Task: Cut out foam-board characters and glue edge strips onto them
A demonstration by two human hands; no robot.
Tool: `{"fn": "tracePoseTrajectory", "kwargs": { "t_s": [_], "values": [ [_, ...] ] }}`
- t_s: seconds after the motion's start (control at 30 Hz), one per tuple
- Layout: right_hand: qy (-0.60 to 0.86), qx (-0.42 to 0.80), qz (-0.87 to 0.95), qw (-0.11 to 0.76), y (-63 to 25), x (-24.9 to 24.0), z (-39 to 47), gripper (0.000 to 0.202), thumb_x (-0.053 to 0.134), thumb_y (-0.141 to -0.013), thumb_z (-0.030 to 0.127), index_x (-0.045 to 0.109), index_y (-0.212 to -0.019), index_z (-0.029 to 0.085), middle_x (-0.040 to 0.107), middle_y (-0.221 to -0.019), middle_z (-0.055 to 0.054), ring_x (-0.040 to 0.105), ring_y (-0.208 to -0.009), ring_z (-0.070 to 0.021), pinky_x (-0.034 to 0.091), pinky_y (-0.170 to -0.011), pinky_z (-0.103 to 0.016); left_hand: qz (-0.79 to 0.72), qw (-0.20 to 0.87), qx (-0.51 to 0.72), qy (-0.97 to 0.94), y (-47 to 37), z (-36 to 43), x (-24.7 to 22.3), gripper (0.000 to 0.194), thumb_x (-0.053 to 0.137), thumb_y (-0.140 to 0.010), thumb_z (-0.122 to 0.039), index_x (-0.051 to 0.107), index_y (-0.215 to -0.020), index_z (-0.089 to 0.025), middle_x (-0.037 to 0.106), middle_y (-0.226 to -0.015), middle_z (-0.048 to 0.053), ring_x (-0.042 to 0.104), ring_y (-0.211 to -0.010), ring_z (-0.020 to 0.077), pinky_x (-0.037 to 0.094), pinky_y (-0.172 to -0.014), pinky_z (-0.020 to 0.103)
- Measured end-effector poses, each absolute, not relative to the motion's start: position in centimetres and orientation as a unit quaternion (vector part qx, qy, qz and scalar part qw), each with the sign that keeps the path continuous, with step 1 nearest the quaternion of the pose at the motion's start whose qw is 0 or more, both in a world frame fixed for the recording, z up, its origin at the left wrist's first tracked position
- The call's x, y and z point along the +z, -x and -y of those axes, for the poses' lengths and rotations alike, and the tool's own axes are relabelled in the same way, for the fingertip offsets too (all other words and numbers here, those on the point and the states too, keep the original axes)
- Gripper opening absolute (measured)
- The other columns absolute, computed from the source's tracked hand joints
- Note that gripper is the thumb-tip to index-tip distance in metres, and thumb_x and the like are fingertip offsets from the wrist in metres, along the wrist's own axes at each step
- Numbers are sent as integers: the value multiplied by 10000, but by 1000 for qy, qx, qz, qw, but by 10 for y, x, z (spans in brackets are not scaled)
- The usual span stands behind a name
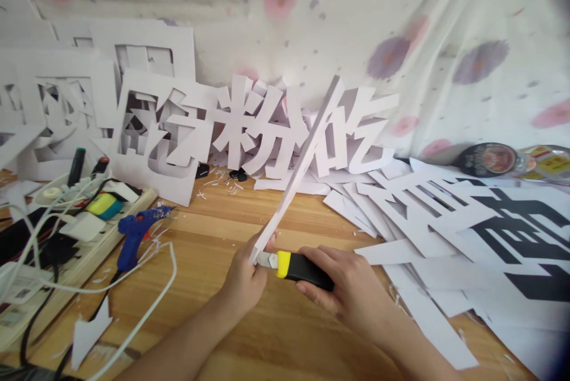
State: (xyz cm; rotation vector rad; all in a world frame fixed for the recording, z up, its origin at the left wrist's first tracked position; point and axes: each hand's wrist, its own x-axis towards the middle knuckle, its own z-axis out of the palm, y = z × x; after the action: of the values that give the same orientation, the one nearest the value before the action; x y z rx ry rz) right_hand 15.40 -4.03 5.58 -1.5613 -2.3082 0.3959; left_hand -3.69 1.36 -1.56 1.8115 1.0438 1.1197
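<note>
Above the wooden table, my left hand (pixel 247 277) is closed round the near end of a long white foam board strip (pixel 296 173), seen almost edge-on and slanting up to the right. A utility knife (pixel 307 269) with a black and yellow handle lies in the grip of my right hand (pixel 351 283). Its blade (pixel 268 259) points left and meets the strip's near end beside my left fingers. How deep the blade sits in the board cannot be made out. Behind the strip stand white cut-out characters (pixel 260 126), partly covered by it.
At left, a blue glue gun (pixel 133 235) lies beside a power strip (pixel 129 215) with plugs and tangled white cables (pixel 171 274). Cut-out boards (pixel 155 81) lean at the back left. White sheets and offcuts (pixel 427 274) pile up at right, near a bottle (pixel 543 161).
</note>
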Motion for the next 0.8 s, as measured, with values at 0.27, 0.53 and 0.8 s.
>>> {"fn": "tracePoseTrajectory", "kwargs": {
  "t_s": [0.27, 0.53, 0.8],
  "values": [
    [539, 142, 813, 167, -152, 57, 40, 339, 443, -866, 464, 555, -1066, 215, 621, -806, -34, 572, -685, -170, 359, -583, -262, -398, 385, 424, -717, 32, -11, -4, 325, 418, -849, -171, 570, -1136, -166, 624, -1137, 98, 567, -1085, 197, 433, -959, 346],
    [544, 130, 811, 172, -152, 58, 40, 319, 451, -859, 458, 574, -1014, 208, 615, -764, -26, 566, -650, -164, 351, -555, -254, -362, 395, 401, -743, 30, -9, -6, 437, 380, -820, -93, 518, -1221, -197, 636, -1096, 77, 534, -1116, 186, 432, -951, 352],
    [554, 122, 806, 169, -158, 57, 41, 325, 459, -855, 462, 569, -1032, 213, 626, -786, -32, 572, -647, -169, 352, -547, -258, -394, 384, 414, -725, 31, -8, -8, 430, 397, -849, -134, 472, -1269, -189, 622, -1132, 85, 565, -1070, 183, 436, -938, 327]
  ]
}}
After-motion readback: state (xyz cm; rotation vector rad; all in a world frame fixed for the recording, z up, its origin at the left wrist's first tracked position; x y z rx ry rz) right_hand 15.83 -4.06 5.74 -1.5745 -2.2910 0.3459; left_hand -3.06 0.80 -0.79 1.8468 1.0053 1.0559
